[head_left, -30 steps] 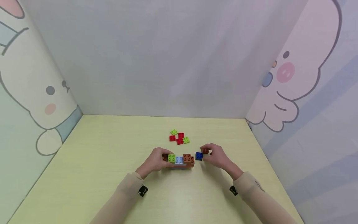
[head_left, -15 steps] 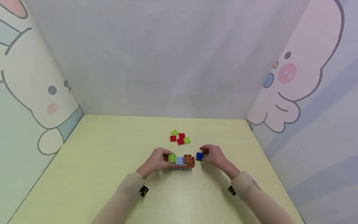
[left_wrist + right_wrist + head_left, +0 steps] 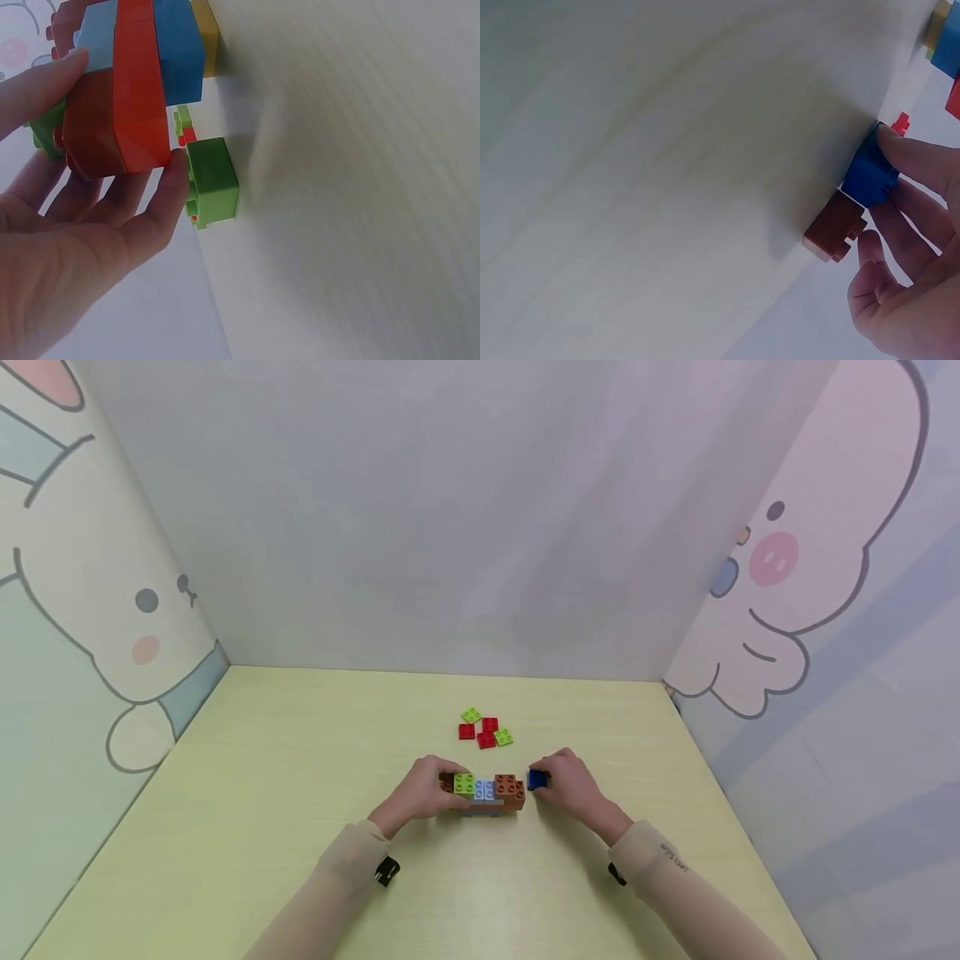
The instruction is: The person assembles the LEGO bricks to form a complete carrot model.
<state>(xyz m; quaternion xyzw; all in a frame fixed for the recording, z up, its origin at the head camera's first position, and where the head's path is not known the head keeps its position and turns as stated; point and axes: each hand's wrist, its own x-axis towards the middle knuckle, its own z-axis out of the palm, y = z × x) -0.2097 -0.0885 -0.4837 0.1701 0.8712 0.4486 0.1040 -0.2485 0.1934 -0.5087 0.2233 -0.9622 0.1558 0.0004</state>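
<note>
My left hand [image 3: 422, 787] grips the left end of a built block of toy bricks [image 3: 489, 792], with lime green, light blue and brown bricks on top. From the left wrist view, a red layer [image 3: 142, 97], a blue brick [image 3: 180, 52] and a yellow brick [image 3: 208, 34] show lower in that build, held above the table. My right hand [image 3: 572, 787] pinches a dark blue brick [image 3: 866, 172] between thumb and fingers, just right of the build. Beside it a brown brick [image 3: 832, 225] stands on the table near the curled fingers; the hand hides it in the head view.
Several flat red and lime green bricks lie in a loose group farther back, among them a red one [image 3: 490, 724]. A green brick [image 3: 214, 180] stands on the table by my left fingertips. Walls printed with cartoon animals enclose the pale table [image 3: 315, 727].
My right hand has shifted left from the brown brick onto the dark blue brick and closed its fingers on it. My left hand keeps its grip on the build.
</note>
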